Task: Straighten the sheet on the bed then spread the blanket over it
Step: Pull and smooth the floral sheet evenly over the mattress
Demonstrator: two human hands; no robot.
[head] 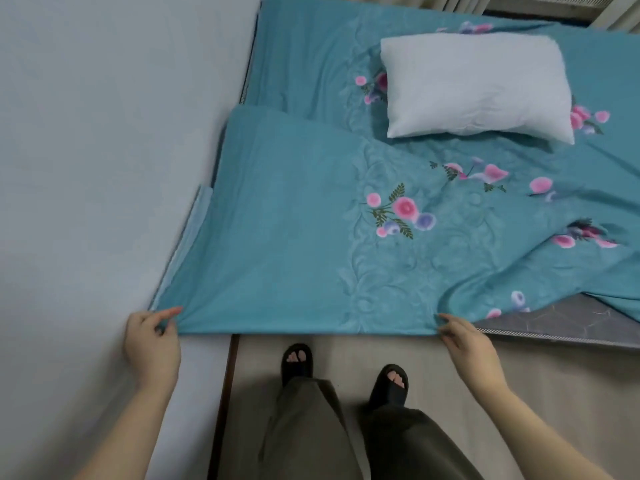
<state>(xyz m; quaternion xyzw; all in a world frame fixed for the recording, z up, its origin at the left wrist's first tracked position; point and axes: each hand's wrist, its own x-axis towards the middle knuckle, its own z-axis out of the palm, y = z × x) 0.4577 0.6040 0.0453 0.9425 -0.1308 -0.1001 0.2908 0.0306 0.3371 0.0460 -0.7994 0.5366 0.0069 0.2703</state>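
A teal sheet [291, 216] with pink and purple flowers lies over the bed, rumpled on the right and folded over itself near the wall. My left hand [154, 341] pinches its near left corner beside the wall. My right hand [465, 344] grips the near edge further right. Between my hands the edge is pulled taut. At the right, the grey mattress [554, 323] shows bare where the sheet has ridden up. No blanket can be told apart from the sheet.
A white pillow [474, 86] lies at the far end of the bed. A pale wall [86, 168] runs along the left side. My feet in black sandals [298, 362] stand on the beige floor [554, 382] at the bed's foot.
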